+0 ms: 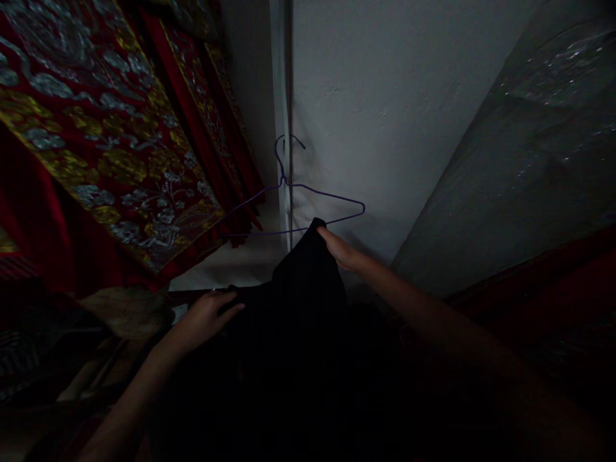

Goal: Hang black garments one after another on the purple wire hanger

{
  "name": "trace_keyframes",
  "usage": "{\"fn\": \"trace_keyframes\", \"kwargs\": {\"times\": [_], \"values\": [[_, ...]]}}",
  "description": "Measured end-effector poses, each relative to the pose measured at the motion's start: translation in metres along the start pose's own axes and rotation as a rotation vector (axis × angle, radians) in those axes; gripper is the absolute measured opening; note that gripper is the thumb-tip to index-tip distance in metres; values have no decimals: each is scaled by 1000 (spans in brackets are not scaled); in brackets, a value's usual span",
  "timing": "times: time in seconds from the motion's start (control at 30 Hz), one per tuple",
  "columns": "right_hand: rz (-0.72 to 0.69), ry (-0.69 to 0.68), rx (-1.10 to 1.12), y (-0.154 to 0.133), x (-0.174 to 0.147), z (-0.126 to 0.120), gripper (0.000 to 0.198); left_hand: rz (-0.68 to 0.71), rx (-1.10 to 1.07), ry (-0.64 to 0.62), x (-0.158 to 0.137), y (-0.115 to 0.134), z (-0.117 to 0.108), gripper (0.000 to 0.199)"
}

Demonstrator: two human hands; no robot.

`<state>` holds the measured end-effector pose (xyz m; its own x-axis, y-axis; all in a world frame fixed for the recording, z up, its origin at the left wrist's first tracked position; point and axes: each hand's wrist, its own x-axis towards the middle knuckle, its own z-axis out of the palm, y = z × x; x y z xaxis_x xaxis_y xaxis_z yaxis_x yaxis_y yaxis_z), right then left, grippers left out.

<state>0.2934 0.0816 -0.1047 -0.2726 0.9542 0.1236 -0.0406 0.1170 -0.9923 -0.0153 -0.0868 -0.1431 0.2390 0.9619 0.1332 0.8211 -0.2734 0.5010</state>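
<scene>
A black garment [308,289] spreads between my two hands; its exact kind is lost in the dark. My right hand [337,249] grips its upper corner, which is raised to the bottom bar of a purple wire hanger [327,192]. Lower and to the left, my left hand [212,312] pinches the garment's other edge, thumb and fingers closing on the cloth. The hanger's hook is caught at a narrow pale upright strip [280,77] on the wall. Below the hands the cloth fades into shadow.
Red cloth with gold and silver embroidery [110,128] hangs at the left, close to the hanger's left end. A shiny, plastic-like sheet [505,160] slants down at the right. Behind stands a pale wall [385,83]. Dim bundled items [125,314] lie at lower left.
</scene>
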Motion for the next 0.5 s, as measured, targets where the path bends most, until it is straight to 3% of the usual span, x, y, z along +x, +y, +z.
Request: {"fn": "trace_keyframes", "kwargs": {"times": [0.17,0.3,0.37,0.43,0.5], "values": [[-19,65,-281,-6,16,1,38,-37,127,54,12,-18,-7,32],[-145,-174,-322,-11,8,7,34,-92,66,127,28,-39,-16,30],[-263,-216,-275,-12,5,10,34,-131,3,163,36,-46,-22,33],[-359,-117,-252,-11,7,10,35,-165,-71,184,43,-48,-28,38],[-312,27,-278,-11,15,7,33,-171,-131,194,48,-45,-32,40]]}}
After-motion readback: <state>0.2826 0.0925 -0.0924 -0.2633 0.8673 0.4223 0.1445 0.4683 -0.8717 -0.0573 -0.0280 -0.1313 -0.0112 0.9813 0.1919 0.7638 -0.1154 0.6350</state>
